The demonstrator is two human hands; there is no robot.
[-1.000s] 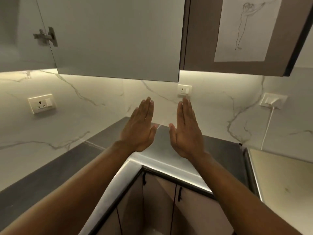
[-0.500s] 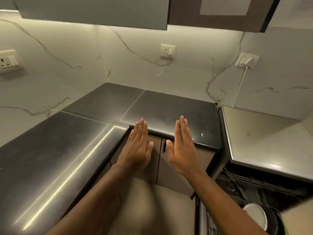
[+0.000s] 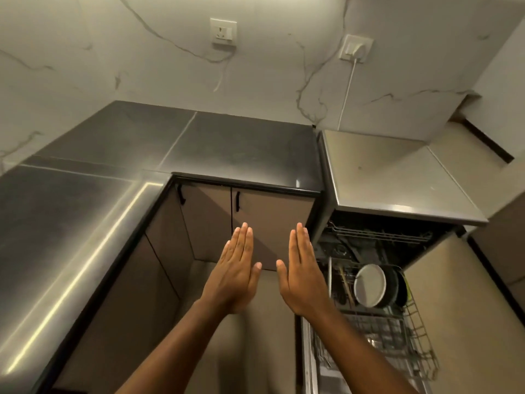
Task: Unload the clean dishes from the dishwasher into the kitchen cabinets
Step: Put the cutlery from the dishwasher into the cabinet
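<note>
Since the earlier frames my view has tipped down: the wall cabinets have slid out of the top of the frame, and the open dishwasher [image 3: 377,280] now fills the lower right. My left hand [image 3: 235,275] and right hand [image 3: 304,275] are flat, fingers straight and together, palms facing each other a little apart at centre frame, holding nothing. They hang in the air in front of the brown base cabinet doors [image 3: 247,220], touching neither.

In the lower rack [image 3: 409,336], pulled out at the lower right, a pale plate [image 3: 369,285] stands on edge with dark plates [image 3: 396,285] just behind it. My right forearm crosses over the near left corner of that rack. The upper rack [image 3: 377,233] sits back inside the machine, under its steel top [image 3: 389,177].

A dark countertop [image 3: 159,143] wraps the corner from the left edge to upper centre. On the marble wall above, a socket [image 3: 223,31] sits at top centre, and a second socket [image 3: 356,48] to its right has a white cord [image 3: 347,89] running down behind the machine.
</note>
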